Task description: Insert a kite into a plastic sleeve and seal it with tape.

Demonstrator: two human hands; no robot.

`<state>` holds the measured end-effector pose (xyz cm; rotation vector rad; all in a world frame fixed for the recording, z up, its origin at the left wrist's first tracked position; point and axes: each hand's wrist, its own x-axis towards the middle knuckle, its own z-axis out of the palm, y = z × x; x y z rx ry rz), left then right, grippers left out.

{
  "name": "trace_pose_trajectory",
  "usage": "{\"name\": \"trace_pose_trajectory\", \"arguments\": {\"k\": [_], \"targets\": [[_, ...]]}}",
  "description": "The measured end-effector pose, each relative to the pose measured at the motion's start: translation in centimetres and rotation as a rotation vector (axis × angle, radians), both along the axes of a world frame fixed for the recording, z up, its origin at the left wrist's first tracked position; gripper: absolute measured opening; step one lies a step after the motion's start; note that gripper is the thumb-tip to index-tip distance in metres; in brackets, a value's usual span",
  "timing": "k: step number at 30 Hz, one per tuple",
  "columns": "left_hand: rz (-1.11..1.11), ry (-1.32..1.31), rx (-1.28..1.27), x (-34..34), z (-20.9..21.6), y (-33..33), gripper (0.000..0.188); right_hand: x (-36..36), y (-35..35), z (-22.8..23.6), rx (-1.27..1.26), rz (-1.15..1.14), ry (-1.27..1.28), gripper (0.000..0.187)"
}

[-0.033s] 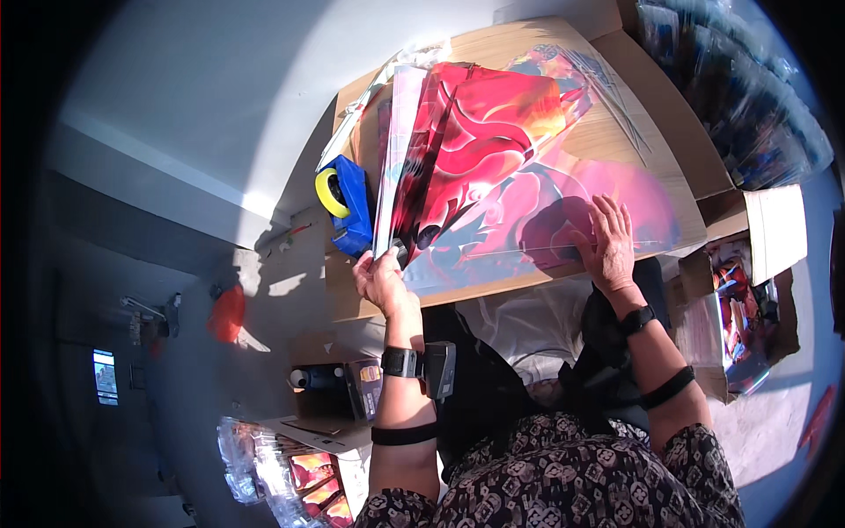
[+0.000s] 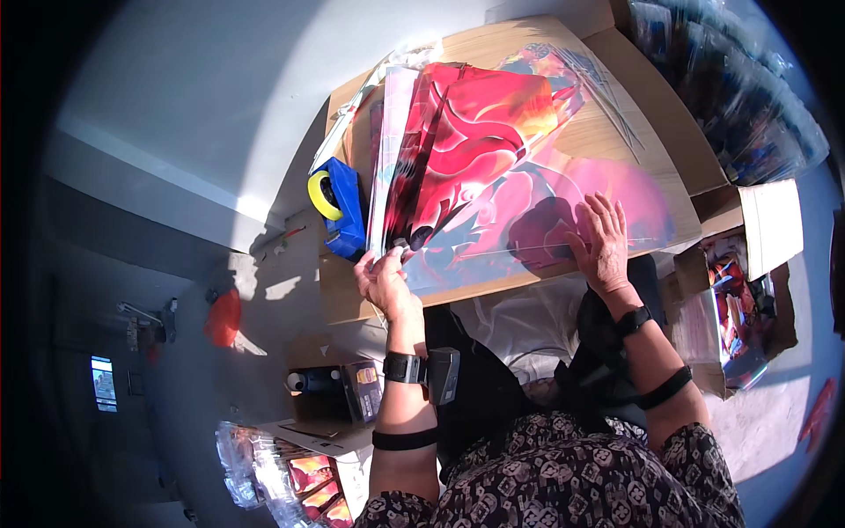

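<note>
My left hand (image 2: 385,280) is pinching the red sheet (image 2: 480,132) by the tabletop (image 2: 341,295)'s near-left corner; my right hand (image 2: 605,251) is lying spread over the pink sheet (image 2: 641,198).

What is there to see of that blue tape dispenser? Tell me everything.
The tape dispenser has a blue body, apparently plastic, with a yellow ring around a dark centre on its left side. It sits at the table's left edge, lengthwise away from the person, left of the red patterned sheet, just beyond the left hand; any contact is unclear.
</note>
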<state>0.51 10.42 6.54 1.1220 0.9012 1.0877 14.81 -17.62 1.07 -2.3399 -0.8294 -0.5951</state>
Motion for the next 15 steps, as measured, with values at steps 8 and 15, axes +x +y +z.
{"name": "trace_pose_trajectory", "arguments": {"k": [8, 15], "targets": [[-0.550, 0.004, -0.206, 2.9, -0.8, -9.3, 0.036, -5.1, 1.4, 1.3, -0.082, 0.240, 0.107, 0.057], [-0.642, 0.005, -0.366, 4.4, -2.3, -11.1, 0.035, -6.0, 1.0, 0.7, -0.180, 0.228, 0.136, 0.068]]}}
